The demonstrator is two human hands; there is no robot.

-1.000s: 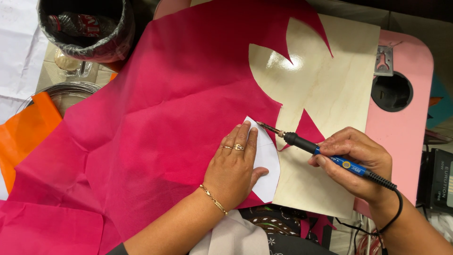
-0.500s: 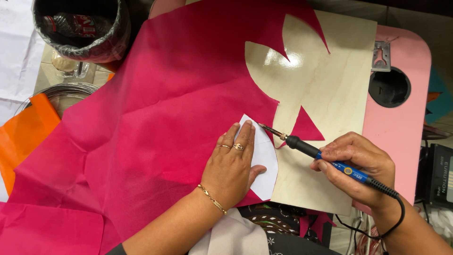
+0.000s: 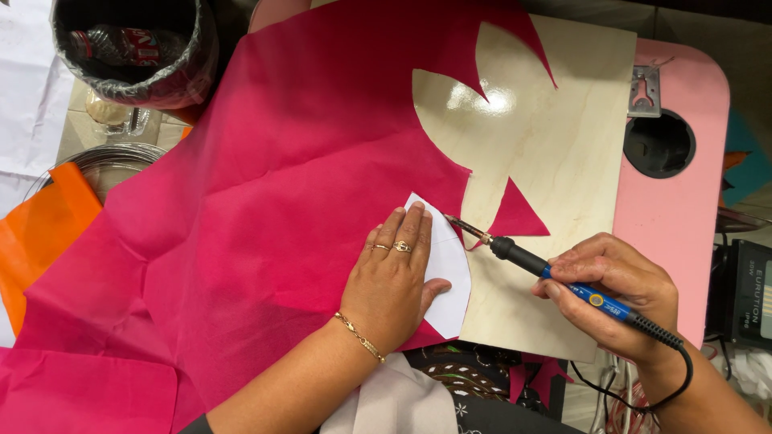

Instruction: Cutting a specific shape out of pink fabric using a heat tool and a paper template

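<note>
Gripping: our right hand [image 3: 615, 293] closed round the blue-handled, black-corded hot cutting pen [image 3: 555, 277].
Change: tip has slid down the curved edge of the white paper template [image 3: 446, 269]; cut line growing.
Left hand [image 3: 392, 285]: fingers spread flat, pressing template onto the magenta fabric sheet [image 3: 265, 209].
Fabric: creased, lying over the pale plywood board [image 3: 555, 161], petal-shaped cutouts gone.

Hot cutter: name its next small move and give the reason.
Probably draw the hot cutter a little further along the curved edge of the white template. Its tip sits at that edge on the pink fabric, the left hand presses the template flat, and the right hand grips the tool.
</note>
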